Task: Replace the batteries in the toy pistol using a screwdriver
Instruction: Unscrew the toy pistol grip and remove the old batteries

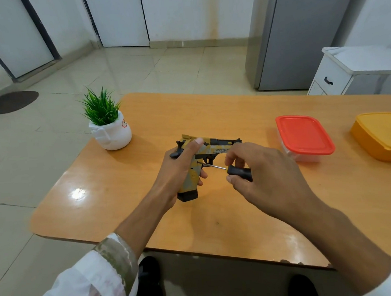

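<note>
A yellow, grey and black toy pistol [215,146] stands over the middle of the wooden table [148,210], barrel pointing right. My left hand [179,169] grips its handle, thumb up along the slide. My right hand [260,173] pinches the black handle of a small screwdriver [238,171]. The thin metal shaft runs left and its tip touches the side of the pistol grip just below the trigger guard. The black magazine base shows under my left hand.
A small green plant in a white pot [110,132] stands at the table's far left corner. A clear box with a red lid [303,136] and a yellow lidded box [381,136] sit to the right. A white cabinet [336,75] stands beyond the table.
</note>
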